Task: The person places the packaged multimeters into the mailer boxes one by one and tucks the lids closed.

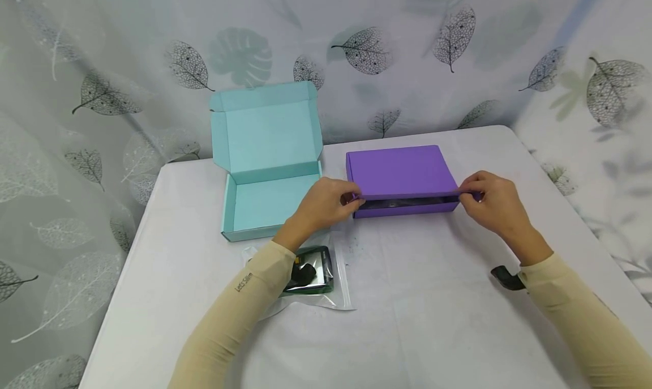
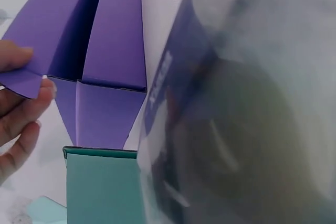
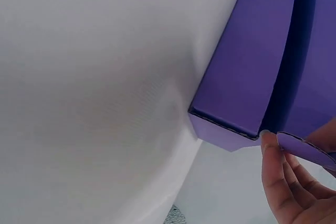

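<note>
A purple cardboard box (image 1: 399,171) lies toward the back of the table, its lid raised a little along the front edge. Through the narrow gap a dark interior shows. My left hand (image 1: 328,201) pinches the small side flap at the lid's front left corner, thumb above and fingers below, as the left wrist view shows on the purple flap (image 2: 23,81). At the front right corner, my right hand (image 1: 491,202) grips the matching flap between thumb and fingers; in the right wrist view that rounded purple flap (image 3: 304,149) sticks out past the box wall.
Left of the purple box stands a light teal box (image 1: 272,140) with its lid up. A clear zip bag (image 1: 341,293) holding a flat green and black item lies in front of it, partly behind my left sleeve. A leaf-patterned curtain (image 1: 367,100) hangs behind the white table.
</note>
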Demonstrator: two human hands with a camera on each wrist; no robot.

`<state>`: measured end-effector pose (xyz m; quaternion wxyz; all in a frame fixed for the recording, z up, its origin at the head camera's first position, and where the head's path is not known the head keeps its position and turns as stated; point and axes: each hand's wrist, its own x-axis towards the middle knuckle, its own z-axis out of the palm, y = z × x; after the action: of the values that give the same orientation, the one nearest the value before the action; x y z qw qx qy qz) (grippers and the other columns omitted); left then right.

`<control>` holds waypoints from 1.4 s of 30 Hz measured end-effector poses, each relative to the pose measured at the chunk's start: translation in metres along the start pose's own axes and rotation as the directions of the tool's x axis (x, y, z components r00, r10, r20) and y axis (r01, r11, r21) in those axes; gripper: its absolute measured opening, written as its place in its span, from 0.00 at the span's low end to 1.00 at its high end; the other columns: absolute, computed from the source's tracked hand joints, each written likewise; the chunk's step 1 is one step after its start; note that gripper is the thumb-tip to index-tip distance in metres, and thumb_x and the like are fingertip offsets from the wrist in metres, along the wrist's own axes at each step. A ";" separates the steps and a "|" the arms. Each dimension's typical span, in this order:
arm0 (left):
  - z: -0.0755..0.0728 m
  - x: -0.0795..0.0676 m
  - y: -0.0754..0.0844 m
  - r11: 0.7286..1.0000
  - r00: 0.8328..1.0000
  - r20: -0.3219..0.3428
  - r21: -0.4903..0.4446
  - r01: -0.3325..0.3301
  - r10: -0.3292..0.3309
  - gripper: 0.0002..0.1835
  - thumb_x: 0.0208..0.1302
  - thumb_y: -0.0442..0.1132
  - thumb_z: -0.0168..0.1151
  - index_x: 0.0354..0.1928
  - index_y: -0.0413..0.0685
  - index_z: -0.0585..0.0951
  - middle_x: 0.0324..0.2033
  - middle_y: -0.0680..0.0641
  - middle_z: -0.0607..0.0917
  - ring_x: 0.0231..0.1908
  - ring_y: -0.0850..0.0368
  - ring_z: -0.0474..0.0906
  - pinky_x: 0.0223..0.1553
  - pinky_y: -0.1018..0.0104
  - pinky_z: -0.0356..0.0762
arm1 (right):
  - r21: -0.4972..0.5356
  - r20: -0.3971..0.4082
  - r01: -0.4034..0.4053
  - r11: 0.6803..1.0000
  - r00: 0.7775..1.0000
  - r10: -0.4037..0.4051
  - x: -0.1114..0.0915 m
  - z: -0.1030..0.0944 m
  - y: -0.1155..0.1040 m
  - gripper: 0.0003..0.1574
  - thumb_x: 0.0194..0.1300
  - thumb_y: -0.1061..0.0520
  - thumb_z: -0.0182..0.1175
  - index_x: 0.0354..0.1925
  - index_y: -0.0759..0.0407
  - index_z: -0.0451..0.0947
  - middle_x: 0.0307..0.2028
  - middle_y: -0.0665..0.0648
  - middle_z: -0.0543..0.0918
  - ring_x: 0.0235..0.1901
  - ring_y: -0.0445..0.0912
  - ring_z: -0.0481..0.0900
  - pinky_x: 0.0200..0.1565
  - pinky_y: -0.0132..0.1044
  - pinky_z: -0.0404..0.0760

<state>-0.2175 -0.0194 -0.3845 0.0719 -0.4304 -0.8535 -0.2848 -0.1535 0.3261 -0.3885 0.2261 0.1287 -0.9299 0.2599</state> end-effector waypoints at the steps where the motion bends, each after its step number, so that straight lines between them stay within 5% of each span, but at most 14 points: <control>1: 0.000 -0.001 0.001 1.000 1.000 0.011 0.004 0.010 -0.010 0.05 0.59 0.43 0.63 0.34 0.53 0.85 0.24 0.60 0.82 0.24 0.71 0.74 0.28 0.76 0.70 | -0.001 0.007 -0.004 1.000 1.000 0.004 -0.001 0.000 0.000 0.08 0.48 0.67 0.57 0.22 0.60 0.83 0.29 0.51 0.79 0.24 0.41 0.69 0.27 0.29 0.64; 30: 0.010 0.000 0.000 0.994 0.988 0.116 0.043 0.101 -0.106 0.06 0.56 0.44 0.64 0.30 0.52 0.86 0.21 0.60 0.80 0.22 0.69 0.72 0.26 0.74 0.70 | -0.007 0.085 -0.008 1.000 0.996 0.009 -0.009 0.006 0.006 0.07 0.52 0.64 0.59 0.26 0.61 0.85 0.33 0.50 0.78 0.26 0.41 0.71 0.26 0.28 0.67; 35: 0.006 0.002 0.004 0.987 0.975 0.160 0.062 0.147 -0.155 0.05 0.56 0.44 0.65 0.31 0.53 0.87 0.23 0.60 0.81 0.24 0.69 0.72 0.27 0.73 0.71 | -0.023 0.165 -0.017 1.000 0.986 0.020 -0.008 -0.003 0.009 0.07 0.59 0.56 0.59 0.32 0.53 0.85 0.35 0.44 0.80 0.26 0.36 0.74 0.27 0.26 0.70; 42: 0.002 0.000 0.021 0.981 0.947 0.263 0.109 0.160 -0.184 0.11 0.58 0.49 0.65 0.23 0.53 0.84 0.16 0.59 0.75 0.19 0.66 0.67 0.20 0.73 0.65 | 0.109 0.217 -0.112 0.988 0.972 0.087 -0.013 -0.015 0.011 0.11 0.64 0.58 0.57 0.40 0.49 0.85 0.33 0.47 0.84 0.28 0.36 0.78 0.28 0.22 0.72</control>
<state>-0.2008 -0.0079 -0.3773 -0.0527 -0.3857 -0.9011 -0.1911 -0.1411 0.3445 -0.3879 0.1045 0.1222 -0.9365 0.3116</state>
